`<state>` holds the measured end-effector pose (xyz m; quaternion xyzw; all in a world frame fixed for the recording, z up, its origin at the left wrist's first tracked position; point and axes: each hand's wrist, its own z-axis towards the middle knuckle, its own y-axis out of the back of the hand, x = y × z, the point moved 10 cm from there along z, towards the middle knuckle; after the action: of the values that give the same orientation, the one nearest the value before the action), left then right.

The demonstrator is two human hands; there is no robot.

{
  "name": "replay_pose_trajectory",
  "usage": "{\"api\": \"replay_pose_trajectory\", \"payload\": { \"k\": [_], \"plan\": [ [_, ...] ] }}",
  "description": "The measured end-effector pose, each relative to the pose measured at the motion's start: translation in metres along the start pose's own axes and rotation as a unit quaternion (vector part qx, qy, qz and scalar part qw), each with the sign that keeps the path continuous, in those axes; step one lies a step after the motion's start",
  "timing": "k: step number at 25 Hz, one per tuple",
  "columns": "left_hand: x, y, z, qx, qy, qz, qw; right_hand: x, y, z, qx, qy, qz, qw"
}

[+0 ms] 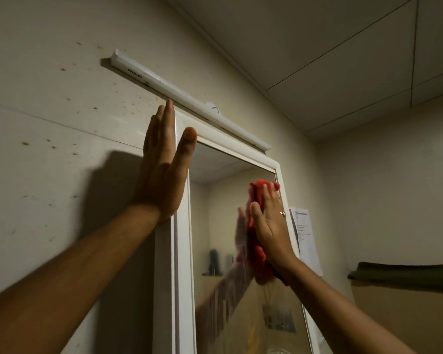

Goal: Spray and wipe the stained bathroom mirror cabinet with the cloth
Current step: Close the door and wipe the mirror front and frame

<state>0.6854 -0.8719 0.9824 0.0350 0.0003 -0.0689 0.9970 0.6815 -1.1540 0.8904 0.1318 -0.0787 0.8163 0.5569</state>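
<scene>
The white-framed mirror cabinet (183, 251) hangs on the wall ahead, seen from below. My left hand (163, 172) lies flat with straight fingers against the cabinet's upper left side, thumb over the front frame. My right hand (270, 226) presses a red cloth (257, 254) flat against the mirror glass near its right edge, fingers straight; a ring shows on one finger. The cloth and hand are reflected in the glass. Streaks show on the lower glass. No spray bottle is in view.
A white tube light (189, 100) is fixed just above the cabinet. A paper sheet (306, 238) hangs on the wall right of the mirror. A dark folded towel (404, 273) lies on a shelf at far right. The left wall is speckled with brown spots.
</scene>
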Motion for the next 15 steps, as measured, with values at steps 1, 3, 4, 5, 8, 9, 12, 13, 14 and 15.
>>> {"api": "replay_pose_trajectory", "payload": {
  "k": [1,3,4,5,8,9,12,13,14,15],
  "plan": [
    [0.0,0.001,0.0,0.001,-0.001,0.008,1.0,0.033,-0.007,0.002,0.005,0.034,-0.014,0.999],
    [0.0,0.001,0.002,0.002,-0.001,0.022,1.0,0.1,-0.023,-0.004,0.01,0.114,-0.042,0.993],
    [0.0,0.001,0.004,0.005,0.001,0.025,1.0,0.125,-0.032,-0.015,0.014,0.145,-0.054,0.988],
    [-0.001,0.002,0.004,0.008,0.003,0.026,1.0,0.145,-0.04,-0.03,0.018,0.17,-0.058,0.984],
    [-0.002,0.002,0.002,0.015,0.008,0.016,1.0,0.171,-0.054,-0.087,0.029,0.211,-0.042,0.976],
    [-0.002,0.002,-0.003,0.015,0.009,0.013,1.0,0.169,-0.055,-0.104,0.034,0.214,-0.041,0.975],
    [-0.002,-0.001,-0.022,-0.003,-0.008,0.023,1.0,0.144,-0.052,-0.122,0.044,0.217,-0.06,0.973],
    [-0.002,-0.001,-0.027,-0.01,-0.013,0.026,1.0,0.131,-0.048,-0.116,0.04,0.217,-0.059,0.973],
    [-0.002,-0.001,-0.03,-0.015,-0.017,0.026,0.999,0.115,-0.042,-0.106,0.034,0.215,-0.055,0.975],
    [-0.001,-0.001,-0.031,-0.016,-0.019,0.025,0.999,0.095,-0.034,-0.093,0.024,0.208,-0.052,0.977]
  ]
}}
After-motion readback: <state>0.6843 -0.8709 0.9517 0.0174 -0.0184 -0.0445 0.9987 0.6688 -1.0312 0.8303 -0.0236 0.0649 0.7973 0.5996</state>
